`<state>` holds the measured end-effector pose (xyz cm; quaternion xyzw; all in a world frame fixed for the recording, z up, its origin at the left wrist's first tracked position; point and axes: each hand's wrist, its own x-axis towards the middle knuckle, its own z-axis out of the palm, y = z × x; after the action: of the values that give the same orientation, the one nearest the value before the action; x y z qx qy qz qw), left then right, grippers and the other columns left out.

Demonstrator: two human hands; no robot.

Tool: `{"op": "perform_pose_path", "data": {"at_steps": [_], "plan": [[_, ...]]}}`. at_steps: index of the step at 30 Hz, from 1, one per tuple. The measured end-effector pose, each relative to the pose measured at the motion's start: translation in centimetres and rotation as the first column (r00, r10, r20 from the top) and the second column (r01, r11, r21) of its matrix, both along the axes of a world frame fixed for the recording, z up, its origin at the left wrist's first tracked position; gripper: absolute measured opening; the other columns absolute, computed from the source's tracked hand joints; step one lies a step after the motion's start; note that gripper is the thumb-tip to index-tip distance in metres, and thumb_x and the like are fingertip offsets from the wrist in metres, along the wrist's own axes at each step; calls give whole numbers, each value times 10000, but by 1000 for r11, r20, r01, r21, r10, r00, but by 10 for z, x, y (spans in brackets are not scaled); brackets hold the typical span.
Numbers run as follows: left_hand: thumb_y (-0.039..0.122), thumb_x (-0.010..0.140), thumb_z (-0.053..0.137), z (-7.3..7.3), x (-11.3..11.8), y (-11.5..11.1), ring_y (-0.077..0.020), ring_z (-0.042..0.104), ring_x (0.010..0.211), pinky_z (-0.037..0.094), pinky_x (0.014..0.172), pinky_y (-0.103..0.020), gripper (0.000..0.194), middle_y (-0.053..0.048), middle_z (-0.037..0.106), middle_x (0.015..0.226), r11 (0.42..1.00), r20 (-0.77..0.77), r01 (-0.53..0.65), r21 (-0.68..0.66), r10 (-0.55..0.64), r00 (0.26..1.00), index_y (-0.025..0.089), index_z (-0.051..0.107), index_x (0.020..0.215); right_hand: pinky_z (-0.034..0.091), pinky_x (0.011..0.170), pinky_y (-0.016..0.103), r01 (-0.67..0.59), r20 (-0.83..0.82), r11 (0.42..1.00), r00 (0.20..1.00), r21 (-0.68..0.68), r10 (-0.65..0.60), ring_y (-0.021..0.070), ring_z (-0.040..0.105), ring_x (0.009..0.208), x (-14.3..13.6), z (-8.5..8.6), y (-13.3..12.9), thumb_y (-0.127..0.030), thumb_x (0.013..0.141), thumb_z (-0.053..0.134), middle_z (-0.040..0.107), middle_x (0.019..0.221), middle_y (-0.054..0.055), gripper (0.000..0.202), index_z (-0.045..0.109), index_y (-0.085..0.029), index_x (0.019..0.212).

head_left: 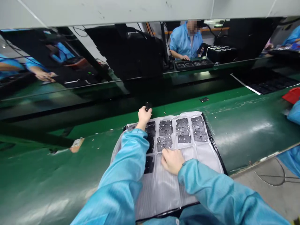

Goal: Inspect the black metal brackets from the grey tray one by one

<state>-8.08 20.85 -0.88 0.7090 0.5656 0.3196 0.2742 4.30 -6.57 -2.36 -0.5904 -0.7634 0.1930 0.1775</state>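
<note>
Far left: a co-worker's hand over the opposite bench, blurred; next, left hand, arm reaching out past the far edge of the tray, thumb and fingers closed on a small black part, held above the green bench; tray lined with a whitish translucent sheet, divided into compartments; flat dark parts lie overlapping in the far rows, with some partly hidden by the left sleeve; right hand over the tray's middle, just nearer than a filled compartment, fingers curled in, cannot tell whether they grip anything; across the bench, a co-worker in blue behind a shallow black tray; farther right, a lone dark piece on the green surface; far right, a red object, cut by the frame edge
</note>
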Motion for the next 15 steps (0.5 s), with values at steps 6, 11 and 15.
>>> {"op": "perform_pose_path", "data": {"at_steps": [6,11,15], "plan": [[338,823,531,33,52,-113,-129,643,566,495,488,-230,186,-50,657,821,985,573,169,-24,-125,810,169,461,862,332,424,199,21,-664,939,702,-343,-258,96,493,453,36,19,31,-416,842,522,529,585,-39,262,451,-204,704],[279,800,567,16,67,-183,-68,492,352,351,367,-169,212,46,601,618,958,768,279,-67,-129,627,198,412,919,252,331,177,310,-896,919,292,-243,-336,47,420,392,79,43,77,-499,845,461,564,762,-29,284,462,-227,929],[248,813,543,-9,65,-192,-46,429,332,297,365,-145,232,92,519,546,943,803,308,-125,-87,590,185,412,994,312,352,191,178,-846,962,462,-205,-266,79,444,399,75,29,86,-542,865,441,541,652,-36,379,503,-226,1065]]}}
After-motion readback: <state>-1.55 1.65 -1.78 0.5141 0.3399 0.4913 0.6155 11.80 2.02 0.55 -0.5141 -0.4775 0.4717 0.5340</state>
